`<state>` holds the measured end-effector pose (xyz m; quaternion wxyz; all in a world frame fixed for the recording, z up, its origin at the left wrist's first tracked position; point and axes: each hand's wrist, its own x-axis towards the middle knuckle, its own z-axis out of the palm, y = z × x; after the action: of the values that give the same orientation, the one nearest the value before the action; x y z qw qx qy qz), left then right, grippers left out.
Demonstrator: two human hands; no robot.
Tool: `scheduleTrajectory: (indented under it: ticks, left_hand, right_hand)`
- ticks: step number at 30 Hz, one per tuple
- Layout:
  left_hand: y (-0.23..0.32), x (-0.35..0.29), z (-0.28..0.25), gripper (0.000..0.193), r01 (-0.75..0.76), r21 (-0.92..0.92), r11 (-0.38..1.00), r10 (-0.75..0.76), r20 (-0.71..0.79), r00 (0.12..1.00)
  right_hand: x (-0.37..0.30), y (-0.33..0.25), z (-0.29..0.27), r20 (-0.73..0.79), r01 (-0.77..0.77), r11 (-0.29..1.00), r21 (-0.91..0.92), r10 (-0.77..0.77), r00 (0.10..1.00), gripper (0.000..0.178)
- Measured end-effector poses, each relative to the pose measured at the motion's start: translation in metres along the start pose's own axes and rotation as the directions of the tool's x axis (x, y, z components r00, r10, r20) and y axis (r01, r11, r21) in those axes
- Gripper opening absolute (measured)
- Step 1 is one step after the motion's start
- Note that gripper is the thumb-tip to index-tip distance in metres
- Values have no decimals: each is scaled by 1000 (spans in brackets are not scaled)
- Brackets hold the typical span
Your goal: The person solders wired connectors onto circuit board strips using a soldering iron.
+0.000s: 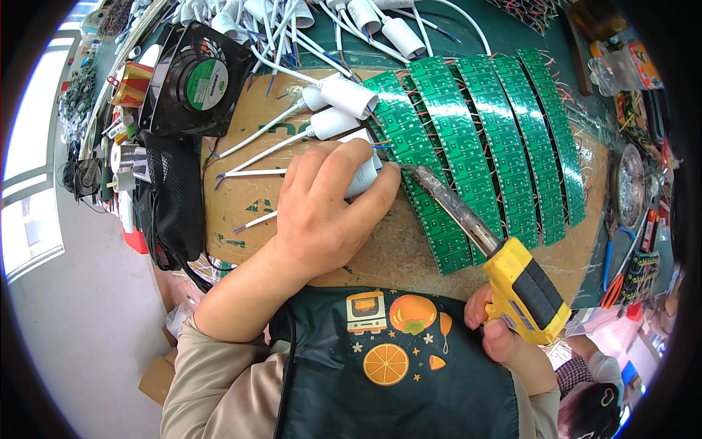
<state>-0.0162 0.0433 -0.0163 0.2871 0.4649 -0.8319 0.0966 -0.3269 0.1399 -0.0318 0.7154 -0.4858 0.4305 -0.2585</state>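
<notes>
– While the soldering iron (512, 272) points leftward over the nearest green circuit-board strip (424, 197), what are the two hands doing?

– The left hand (318, 208) is curled over a white socket housing (363, 179), thumb and fingers drawn in around it, just left of that strip. Blue wire (382, 146) shows beyond its fingers. The right hand (499, 340) wraps the iron's yellow-and-black handle, though most of that grip is hidden.

– Where would you expect trouble?

– At the tip first. It sits just beside the left fingertips; I can't tell whether it touches anything, or how hot it is. A small slip of either wrist could burn skin.

– And the strip underneath?

– The metal barrel crosses above it, so a sagging right hand might scorch the board or melt the thin red wires (466, 97) between strips.

– Anything behind the left hand?

– White lamp sockets (349, 96) crowd there, their cables (252, 139) spread over the brown sheet (241, 194). A sleeve or finger catching one could jerk the housing out of line
</notes>
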Motion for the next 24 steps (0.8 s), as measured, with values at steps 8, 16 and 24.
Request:
scheduleTrajectory:
  ticks: [8, 16, 24]
  left_hand:
    - [3, 4, -3, 39, 33, -48, 998, -32, 4, 999]
    - [0, 1, -1, 31, -7, 24, 1000, 7, -12, 1000]
    - [1, 4, -3, 32, -3, 29, 1000, 3, 21, 1000]
  right_hand:
    - [6, -26, 9, -78, -60, 985, 163, 73, 994, 84]
    - [9, -30, 17, -141, -39, 960, 279, 81, 987, 87]
    - [9, -29, 18, -178, 85, 960, 267, -37, 983, 84]
